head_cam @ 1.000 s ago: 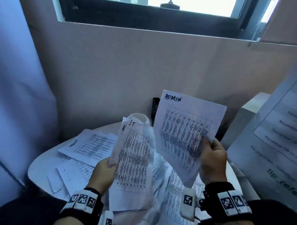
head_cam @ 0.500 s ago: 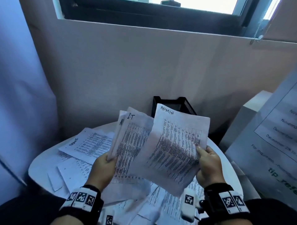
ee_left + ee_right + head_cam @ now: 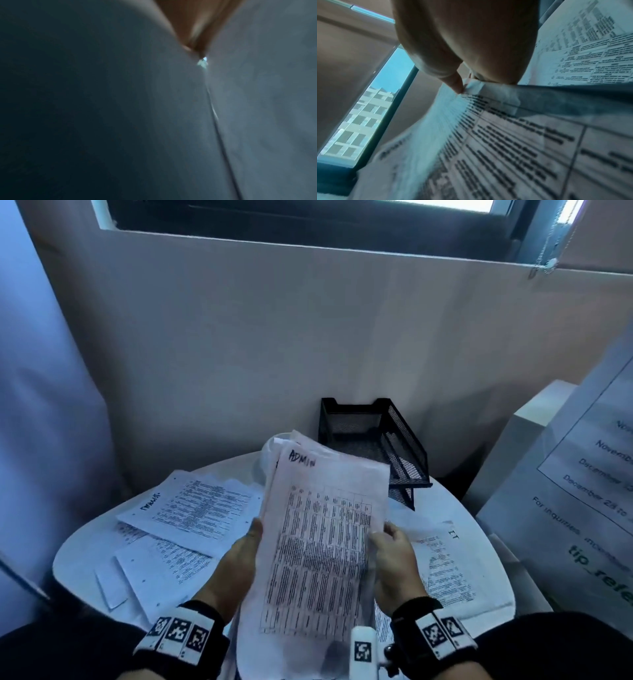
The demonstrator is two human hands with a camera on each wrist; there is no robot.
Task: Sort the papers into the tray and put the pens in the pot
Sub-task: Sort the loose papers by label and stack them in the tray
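Moved: the ADMIN sheet (image 3: 318, 546) has swung left onto the stack that was in the left hand; both hands now share one bundle.
Bench (image 3: 486, 529): loose papers (image 3: 191, 505) spread left and right.
Tray (image 3: 373, 440): black mesh, far side; looks empty.
Left hand (image 3: 236, 570): grasps the bundle's left edge.
Right hand (image 3: 394, 563): pinches its right edge.
Right wrist view: fingertips (image 3: 457, 86) on the paper's edge; left wrist view only blur.

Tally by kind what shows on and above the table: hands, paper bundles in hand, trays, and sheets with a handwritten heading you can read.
Hands: 2, left hand and right hand
Paper bundles in hand: 1, the ADMIN bundle
Trays: 1, black mesh tray
Sheets with a readable heading: 2, ADMIN, and IT sheet on the table
Total: 6
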